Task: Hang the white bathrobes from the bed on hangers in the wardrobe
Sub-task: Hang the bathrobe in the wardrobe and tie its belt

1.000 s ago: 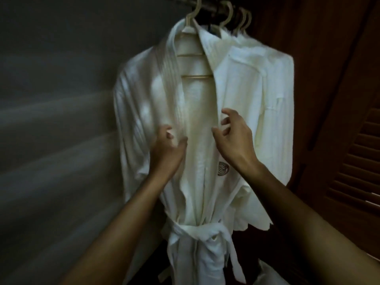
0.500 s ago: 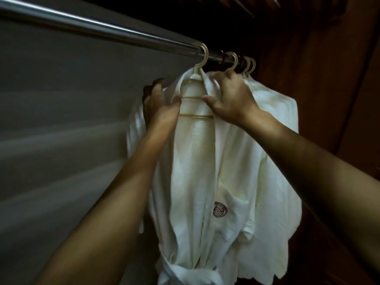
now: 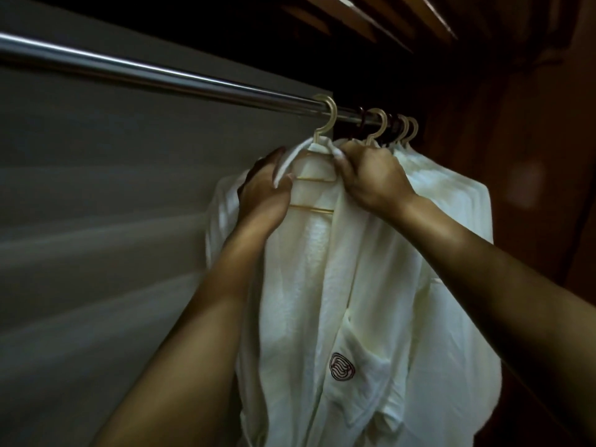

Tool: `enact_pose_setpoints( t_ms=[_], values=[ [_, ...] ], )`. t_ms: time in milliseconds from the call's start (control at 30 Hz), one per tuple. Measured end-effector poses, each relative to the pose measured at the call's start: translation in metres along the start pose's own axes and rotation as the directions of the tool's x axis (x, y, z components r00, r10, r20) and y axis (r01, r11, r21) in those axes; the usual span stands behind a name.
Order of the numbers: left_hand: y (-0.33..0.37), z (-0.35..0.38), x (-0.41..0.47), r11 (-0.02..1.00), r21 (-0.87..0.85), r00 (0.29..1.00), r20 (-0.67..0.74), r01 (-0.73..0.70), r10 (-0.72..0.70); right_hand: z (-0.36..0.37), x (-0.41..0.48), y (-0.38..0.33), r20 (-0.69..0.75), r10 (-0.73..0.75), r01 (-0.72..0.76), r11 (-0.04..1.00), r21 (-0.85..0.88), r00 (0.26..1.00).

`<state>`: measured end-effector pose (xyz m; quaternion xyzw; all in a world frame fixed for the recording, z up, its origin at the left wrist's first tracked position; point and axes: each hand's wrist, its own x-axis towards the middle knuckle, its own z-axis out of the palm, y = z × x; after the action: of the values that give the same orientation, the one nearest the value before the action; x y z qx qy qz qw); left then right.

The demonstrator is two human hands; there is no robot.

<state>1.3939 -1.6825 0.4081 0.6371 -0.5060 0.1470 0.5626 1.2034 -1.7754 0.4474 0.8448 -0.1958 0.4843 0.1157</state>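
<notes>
The grey panel (image 3: 113,221) is filling everything at nine o'clock, the steel rail (image 3: 161,75) crossing it towards one. The white bathrobe (image 3: 354,301) is hanging at centre, more robes (image 3: 451,201) crowding behind it at three. Left hand (image 3: 264,191) and right hand (image 3: 371,175) are each gripping its collar under the cream hanger (image 3: 333,115).

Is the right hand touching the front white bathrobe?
Touching. The head view shows the right hand gripping the front bathrobe at its collar, with the fingers curled into the cloth near the top.
</notes>
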Motion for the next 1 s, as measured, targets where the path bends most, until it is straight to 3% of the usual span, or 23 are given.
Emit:
enact_pose_setpoints(
  t_ms=[200, 333, 400, 467, 600, 733, 867, 1000],
  values=[
    [0.034, 0.010, 0.005, 0.991, 0.071, 0.969, -0.228, 0.113, -0.094, -0.003, 0.018, 0.006, 0.024, 0.072, -0.071, 0.997, -0.038, 0.997],
    [0.051, 0.007, 0.028, 0.929, -0.099, 0.885, -0.282, 0.356, -0.370, -0.010, 0.022, 0.007, -0.090, 0.147, -0.141, 0.988, 0.065, 0.985],
    [0.057, 0.010, 0.036, 0.913, -0.094, 0.871, -0.276, 0.397, -0.407, -0.005, 0.022, 0.005, -0.140, 0.182, -0.167, 0.979, 0.117, 0.973],
    [0.057, 0.011, 0.042, 0.925, -0.022, 0.895, -0.247, 0.379, -0.373, 0.004, 0.027, 0.008, -0.088, 0.236, -0.228, 0.969, 0.097, 0.968],
    [0.046, -0.004, 0.052, 0.933, 0.141, 0.943, 0.003, 0.330, -0.334, -0.002, 0.037, 0.017, 0.125, 0.285, -0.299, 0.948, 0.108, 0.950],
    [0.035, -0.024, 0.035, 0.964, 0.063, 0.945, 0.194, 0.257, -0.264, -0.011, 0.025, 0.010, -0.151, 0.139, -0.110, 0.977, 0.182, 0.979],
    [0.023, -0.031, 0.020, 0.983, -0.056, 0.970, 0.182, 0.175, -0.162, 0.000, 0.020, -0.002, -0.065, -0.034, 0.042, 0.992, 0.122, 0.997],
    [0.029, -0.030, 0.024, 0.984, 0.004, 0.972, 0.156, 0.178, -0.176, 0.009, 0.024, -0.010, -0.101, -0.041, 0.041, 0.999, -0.003, 0.994]
  ],
)
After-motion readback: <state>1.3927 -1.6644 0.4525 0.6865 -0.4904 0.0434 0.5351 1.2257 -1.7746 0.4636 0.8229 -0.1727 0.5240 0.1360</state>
